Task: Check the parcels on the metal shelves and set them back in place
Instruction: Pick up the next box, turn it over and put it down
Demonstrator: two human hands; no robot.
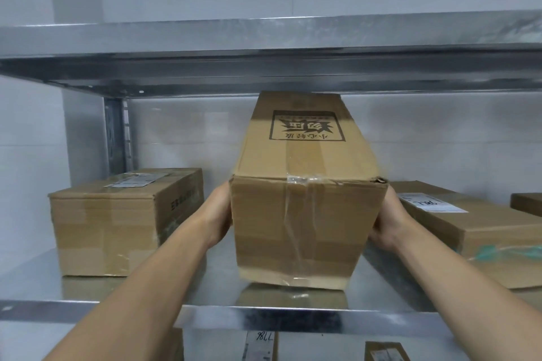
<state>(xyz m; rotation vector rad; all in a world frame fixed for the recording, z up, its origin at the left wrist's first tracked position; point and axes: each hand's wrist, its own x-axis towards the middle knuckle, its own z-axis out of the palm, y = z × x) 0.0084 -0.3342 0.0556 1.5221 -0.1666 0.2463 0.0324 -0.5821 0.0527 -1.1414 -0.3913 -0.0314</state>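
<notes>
Parcel [305,214] hangs clamped between my left hand [218,214] and right hand [387,223], tilted far end up over the shelf [264,316] between the left box [117,223] and right box [484,228], likely so I can check its top; fingers hide behind its sides, so their spread I cannot tell.

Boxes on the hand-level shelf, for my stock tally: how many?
4: left box, held middle box, right box, cut-off box at far right. More may be hidden.
</notes>
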